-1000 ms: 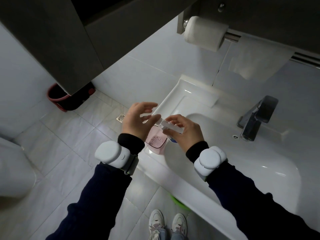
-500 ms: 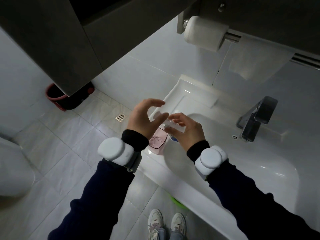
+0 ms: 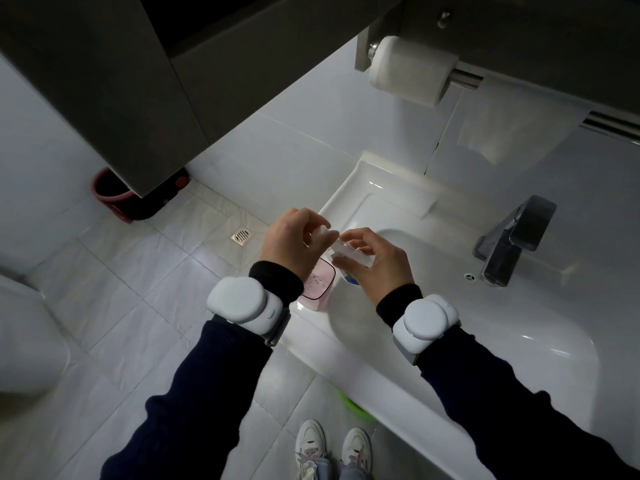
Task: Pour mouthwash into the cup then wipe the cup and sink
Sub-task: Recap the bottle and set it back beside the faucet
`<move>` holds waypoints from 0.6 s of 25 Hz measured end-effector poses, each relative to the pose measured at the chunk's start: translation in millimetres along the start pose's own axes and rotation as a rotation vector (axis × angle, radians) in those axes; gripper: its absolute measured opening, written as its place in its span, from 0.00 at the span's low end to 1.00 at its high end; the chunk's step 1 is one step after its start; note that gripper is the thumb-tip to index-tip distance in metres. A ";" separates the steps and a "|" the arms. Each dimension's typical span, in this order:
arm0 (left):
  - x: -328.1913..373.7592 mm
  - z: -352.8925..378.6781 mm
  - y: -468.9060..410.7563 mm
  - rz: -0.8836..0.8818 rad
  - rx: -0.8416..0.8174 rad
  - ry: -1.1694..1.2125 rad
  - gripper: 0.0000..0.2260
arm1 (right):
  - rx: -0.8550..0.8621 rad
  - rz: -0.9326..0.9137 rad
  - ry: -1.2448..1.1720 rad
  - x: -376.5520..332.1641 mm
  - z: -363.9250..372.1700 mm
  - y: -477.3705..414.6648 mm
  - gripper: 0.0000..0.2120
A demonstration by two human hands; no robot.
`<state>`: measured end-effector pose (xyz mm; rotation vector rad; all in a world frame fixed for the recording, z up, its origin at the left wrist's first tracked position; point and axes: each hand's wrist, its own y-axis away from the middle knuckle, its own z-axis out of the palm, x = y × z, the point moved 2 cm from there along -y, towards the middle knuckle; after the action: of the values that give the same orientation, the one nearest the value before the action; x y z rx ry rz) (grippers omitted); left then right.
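Right hand [image 3: 379,268] grip wraps the mouthwash bottle [image 3: 355,256], long axis near level, neck pointing left at the left hand [image 3: 292,244], whose grip pinches the white cap [image 3: 323,233]; pink cup [image 3: 317,287] stands on the sink [image 3: 346,355] rim just under the neck

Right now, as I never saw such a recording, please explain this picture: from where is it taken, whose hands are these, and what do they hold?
No machine is here. A person wears a camera on the head, so the single picture looks down at their own hands. The right hand grips a small clear bottle; the left hand pinches its white cap. Near them a pink cup stands on the edge of the white sink, with the tap at its far side.
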<state>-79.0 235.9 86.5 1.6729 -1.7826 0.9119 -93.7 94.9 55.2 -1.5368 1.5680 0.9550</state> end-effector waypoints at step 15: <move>-2.3 -9.8 1.4 0.084 -0.020 0.096 0.09 | -0.067 0.029 -0.013 -6.2 4.5 5.1 0.14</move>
<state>-80.9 244.9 90.8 1.5260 -1.8026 0.9905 -98.7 101.7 58.8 -1.5541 1.5672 1.0421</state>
